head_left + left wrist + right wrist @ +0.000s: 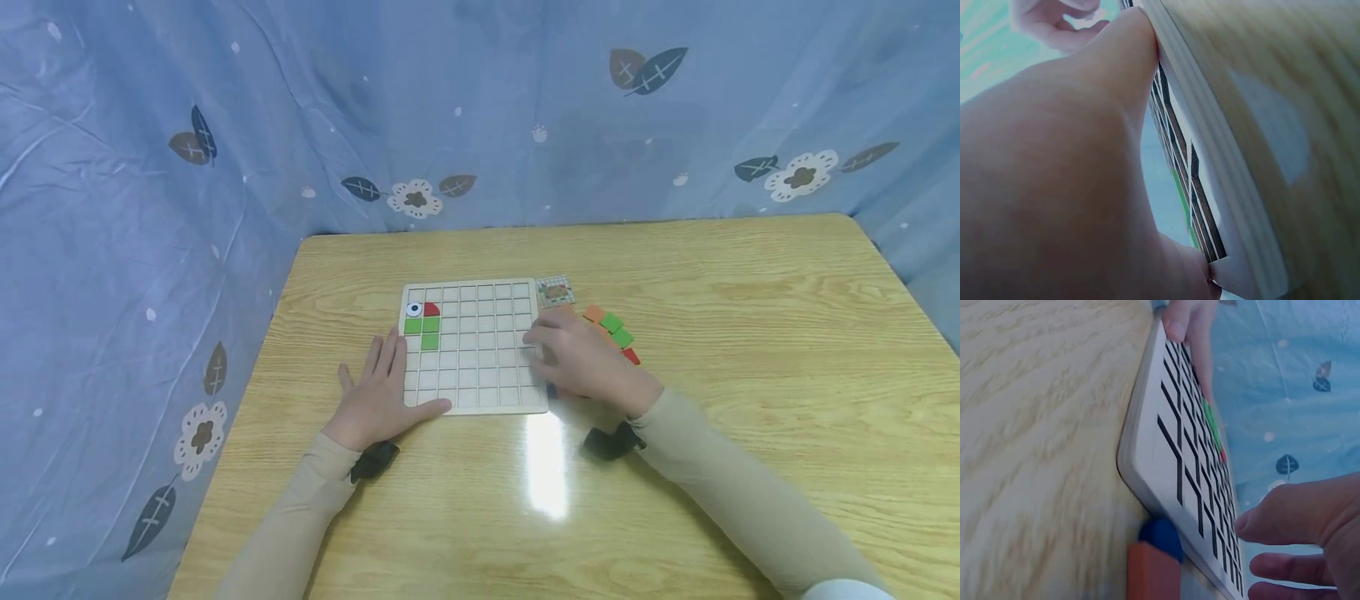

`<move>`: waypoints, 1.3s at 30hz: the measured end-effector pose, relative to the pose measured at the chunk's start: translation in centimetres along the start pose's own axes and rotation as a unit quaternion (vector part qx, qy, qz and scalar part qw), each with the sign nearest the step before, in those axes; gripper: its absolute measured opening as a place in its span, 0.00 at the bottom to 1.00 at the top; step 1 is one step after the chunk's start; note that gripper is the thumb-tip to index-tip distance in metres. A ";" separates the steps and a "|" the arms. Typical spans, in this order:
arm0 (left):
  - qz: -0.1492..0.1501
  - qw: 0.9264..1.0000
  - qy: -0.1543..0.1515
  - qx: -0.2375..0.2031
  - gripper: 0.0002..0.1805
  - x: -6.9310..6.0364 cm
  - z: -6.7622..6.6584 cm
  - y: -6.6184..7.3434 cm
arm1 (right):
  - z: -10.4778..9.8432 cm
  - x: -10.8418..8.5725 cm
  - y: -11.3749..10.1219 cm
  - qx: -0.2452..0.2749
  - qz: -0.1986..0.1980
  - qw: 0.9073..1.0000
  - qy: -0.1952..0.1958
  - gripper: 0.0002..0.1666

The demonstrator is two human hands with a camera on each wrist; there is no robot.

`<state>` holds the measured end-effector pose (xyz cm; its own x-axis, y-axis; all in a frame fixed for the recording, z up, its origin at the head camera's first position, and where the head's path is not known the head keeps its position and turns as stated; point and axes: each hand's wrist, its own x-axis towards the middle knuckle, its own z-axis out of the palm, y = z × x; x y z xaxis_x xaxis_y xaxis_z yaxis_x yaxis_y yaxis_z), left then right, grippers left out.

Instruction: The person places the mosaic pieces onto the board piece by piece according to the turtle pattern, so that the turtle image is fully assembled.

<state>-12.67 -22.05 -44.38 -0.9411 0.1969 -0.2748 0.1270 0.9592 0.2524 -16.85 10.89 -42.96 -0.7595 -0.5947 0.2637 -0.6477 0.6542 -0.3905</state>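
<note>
A pale wooden grid board lies flat on the table. Its upper left cells hold an eye tile, a red quarter-round tile and several green square tiles. My left hand rests at the board's left side, fingers spread and thumb on the near edge. Over the right edge is my right hand, slightly blurred, fingers loosely bent. In the right wrist view its thumb stands apart from the fingers, and no tile shows between them.
Right of the board lie loose orange tiles, green tiles and a red piece, partly hidden by the right hand. A blue piece and an orange block sit beside the board's edge. A small picture card touches its far right corner.
</note>
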 end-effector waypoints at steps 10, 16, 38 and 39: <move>0.005 1.000 0.002 -0.009 0.71 -0.1 -0.1 0.1 | -0.7 -0.4 1.3 -0.039 -0.049 0.997 0.033 0.05; 0.004 1.000 0.003 -0.004 0.71 0.0 0.0 0.1 | -1.1 -0.6 1.8 -0.037 -0.021 0.999 0.005 0.12; 0.002 1.000 0.002 -0.005 0.71 -0.2 -0.1 0.2 | -1.1 -1.0 2.4 -0.022 0.048 0.997 -0.063 0.21; 0.002 1.000 0.002 -0.004 0.71 -0.1 -0.1 0.2 | -1.1 -1.0 2.3 -0.018 0.054 0.996 -0.068 0.21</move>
<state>-12.54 -21.88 -44.20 -0.9416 0.2006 -0.2703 0.1286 0.9565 0.2620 -17.68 13.52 -43.18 -0.8109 -0.5767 0.0993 -0.5670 0.7322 -0.3774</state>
